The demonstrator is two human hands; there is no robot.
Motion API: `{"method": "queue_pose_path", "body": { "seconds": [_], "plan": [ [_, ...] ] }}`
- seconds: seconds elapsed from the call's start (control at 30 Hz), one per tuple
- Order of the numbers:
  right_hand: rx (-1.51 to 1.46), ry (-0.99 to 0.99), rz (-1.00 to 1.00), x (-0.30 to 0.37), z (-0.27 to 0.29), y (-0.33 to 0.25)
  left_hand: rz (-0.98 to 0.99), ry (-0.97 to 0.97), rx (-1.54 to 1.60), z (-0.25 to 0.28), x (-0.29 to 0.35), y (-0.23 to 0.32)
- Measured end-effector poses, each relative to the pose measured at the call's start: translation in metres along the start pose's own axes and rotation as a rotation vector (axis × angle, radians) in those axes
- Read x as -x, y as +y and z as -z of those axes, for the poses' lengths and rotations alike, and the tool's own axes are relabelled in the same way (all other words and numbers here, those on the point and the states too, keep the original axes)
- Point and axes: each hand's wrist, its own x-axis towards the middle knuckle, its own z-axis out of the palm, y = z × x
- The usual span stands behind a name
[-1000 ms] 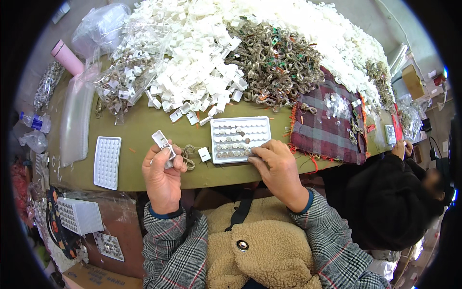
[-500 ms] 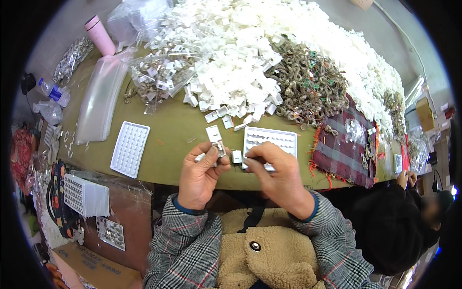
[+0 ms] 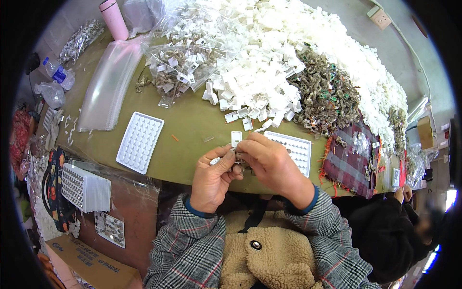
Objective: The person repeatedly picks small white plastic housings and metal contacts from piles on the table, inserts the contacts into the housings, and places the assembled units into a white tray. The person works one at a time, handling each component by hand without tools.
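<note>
My left hand (image 3: 211,182) is closed on a small open white plastic case (image 3: 236,138), whose lid part stands up above the fingers. Another white piece (image 3: 215,161) shows between the fingers of that same hand. Pinched together, the fingers of my right hand (image 3: 275,163) meet the left fingertips at the case; whatever they hold is hidden. Just beyond the right hand lies a white tray with round pockets (image 3: 299,146), partly covered by it. A similar white tray (image 3: 139,142) lies on the table to the left.
White plastic pieces (image 3: 260,72) are heaped at the back, beside a pile of greyish metal-looking parts (image 3: 325,91). A plaid cloth (image 3: 351,161) lies right. Clear bags (image 3: 108,86), a pink bottle (image 3: 114,20) and stacked trays (image 3: 85,189) are left. Another person (image 3: 380,231) sits at right.
My right hand has moved left from the right tray to the case in my left hand. The view has shifted slightly.
</note>
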Motion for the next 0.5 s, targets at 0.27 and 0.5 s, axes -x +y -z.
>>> {"method": "queue_pose_path", "body": {
  "seconds": [0.27, 0.5],
  "plan": [
    [-0.053, 0.109, 0.109, 0.014, -0.018, -0.005, -0.094, 0.062, -0.124, -0.011, -0.001, 0.010],
    [-0.532, 0.043, -0.427, 0.006, 0.030, -0.020, -0.050, -0.002, -0.271, -0.030, 0.000, 0.028]
  ]
}}
